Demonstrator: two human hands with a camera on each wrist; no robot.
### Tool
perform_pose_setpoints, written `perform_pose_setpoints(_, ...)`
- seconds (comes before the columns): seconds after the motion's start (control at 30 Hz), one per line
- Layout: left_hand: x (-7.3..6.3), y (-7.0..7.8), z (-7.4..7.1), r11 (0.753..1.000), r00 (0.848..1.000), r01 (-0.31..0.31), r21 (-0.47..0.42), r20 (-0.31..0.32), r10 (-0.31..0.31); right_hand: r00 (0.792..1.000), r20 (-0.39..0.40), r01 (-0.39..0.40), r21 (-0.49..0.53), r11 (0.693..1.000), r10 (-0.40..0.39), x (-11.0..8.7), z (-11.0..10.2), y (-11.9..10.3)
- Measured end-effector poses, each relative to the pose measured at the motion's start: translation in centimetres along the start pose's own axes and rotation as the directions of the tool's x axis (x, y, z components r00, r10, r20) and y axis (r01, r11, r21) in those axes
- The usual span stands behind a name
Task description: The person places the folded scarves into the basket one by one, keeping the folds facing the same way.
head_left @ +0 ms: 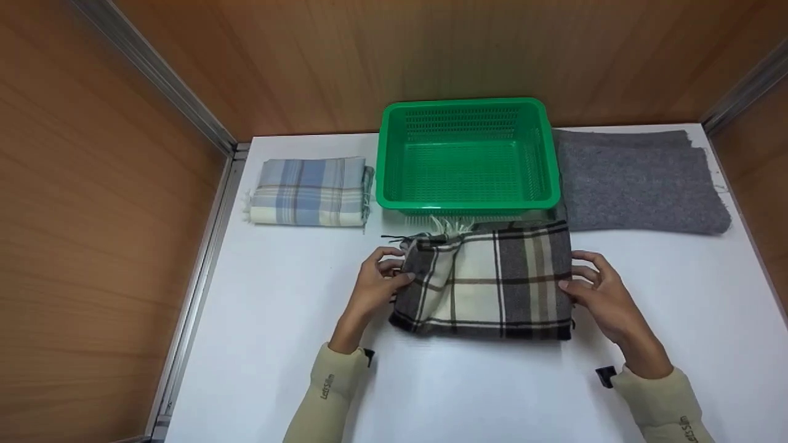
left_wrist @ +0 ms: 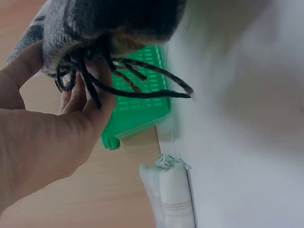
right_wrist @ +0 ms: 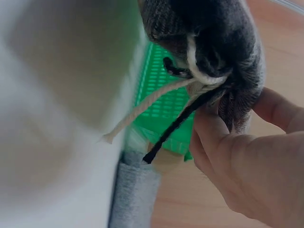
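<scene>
A folded plaid scarf (head_left: 477, 280) in black, grey, cream and tan is held between both hands in front of the basket. My left hand (head_left: 377, 283) pinches its left end, thumb on top and fingers beneath; the cloth is creased there. On the opposite end, my right hand (head_left: 606, 298) grips the edge the same way. Dark fringe strands (left_wrist: 142, 92) dangle by the left fingers in the left wrist view. In the right wrist view, a cream strand (right_wrist: 147, 104) and a black one hang beside the right fingers. The scarf's underside is mostly hidden in the head view.
Behind the scarf stands a green plastic basket (head_left: 468, 206) with nothing in it. A folded blue and cream plaid scarf (head_left: 308, 191) lies left of it on the white table (head_left: 277, 344). To the right lies a folded grey cloth (head_left: 640, 184). Wooden panels (head_left: 345, 61) enclose the table.
</scene>
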State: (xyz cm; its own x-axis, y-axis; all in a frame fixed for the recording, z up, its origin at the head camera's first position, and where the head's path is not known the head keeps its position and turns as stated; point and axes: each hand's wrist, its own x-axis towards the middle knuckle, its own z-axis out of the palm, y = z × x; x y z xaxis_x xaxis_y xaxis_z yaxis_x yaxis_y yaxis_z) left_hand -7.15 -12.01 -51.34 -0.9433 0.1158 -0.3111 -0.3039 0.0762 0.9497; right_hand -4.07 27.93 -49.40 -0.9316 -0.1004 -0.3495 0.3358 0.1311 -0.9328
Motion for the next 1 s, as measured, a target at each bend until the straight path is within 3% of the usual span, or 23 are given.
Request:
perform_pose_setpoints(0.23,-0.5,1.2,0.1,0.998,0.999,-0.044,0.04,0.0,0.044,0.999,-0.012,0.039,0.014,0.999,-0.039,-0.6,-0.4,-1.0)
perform_pose_setpoints(0.67,-0.6,3.5,0.1,0.994,0.994,-0.107,-0.009,0.003,0.107,0.991,-0.027,0.13,0.084,0.988,-0.128,-1.1,-0.9,-3.1)
perform_pose_setpoints(1.0,0.0,5.1,-0.2,0.991,0.991,-0.135,0.011,-0.014,0.135,0.986,-0.04,0.166,0.124,0.978,-0.162,-0.6,-1.1,-4.6)
